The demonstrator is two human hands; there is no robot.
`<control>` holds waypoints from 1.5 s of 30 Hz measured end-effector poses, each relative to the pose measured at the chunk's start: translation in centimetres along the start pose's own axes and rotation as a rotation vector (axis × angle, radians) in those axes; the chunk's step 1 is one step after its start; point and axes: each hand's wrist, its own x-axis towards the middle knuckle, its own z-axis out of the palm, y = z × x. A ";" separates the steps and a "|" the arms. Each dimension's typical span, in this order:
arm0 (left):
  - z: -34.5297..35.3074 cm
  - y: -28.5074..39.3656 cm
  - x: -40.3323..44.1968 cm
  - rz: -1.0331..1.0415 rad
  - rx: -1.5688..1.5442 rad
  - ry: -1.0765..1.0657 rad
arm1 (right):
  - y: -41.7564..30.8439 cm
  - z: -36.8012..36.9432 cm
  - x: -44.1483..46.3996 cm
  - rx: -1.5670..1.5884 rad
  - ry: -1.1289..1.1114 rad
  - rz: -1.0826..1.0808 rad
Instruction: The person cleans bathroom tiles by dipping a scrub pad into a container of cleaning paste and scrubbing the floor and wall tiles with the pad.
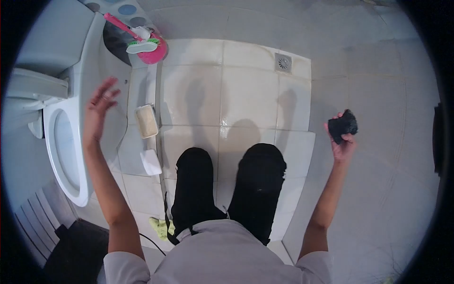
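A black scrubbing sponge (342, 126) is gripped in my right hand (344, 147), out to the right in front of the grey tiled wall. My fingers and thumb wrap round its edges. On the other side, my left hand (100, 102) is raised beside the white toilet (64, 146), its fingers apart and slightly blurred, holding nothing. To the right of that hand, on a narrow ledge, sit a small rectangular tub (147, 121) with beige contents and a white lid or box (151, 162).
A pink container (153, 56) with a pink-handled brush (120, 24) and a green-bristled brush (143, 46) stands at the upper left. A drain (283, 62) is set in the tiled floor (189, 106). A yellow-green cloth (161, 227) and a dark mat (78, 253) lie lower left.
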 end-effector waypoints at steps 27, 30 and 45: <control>-4.2 -2.9 -30.3 -0.412 0.387 0.442 | -24.0 -9.2 4.3 -0.797 -0.266 -0.107; -3.2 -7.0 -31.2 -0.416 0.189 0.433 | -23.7 -8.5 3.6 -0.836 -0.265 -0.080; 6.6 -8.1 -5.7 -0.210 0.229 -0.156 | -2.0 6.0 8.7 -0.715 -0.206 0.280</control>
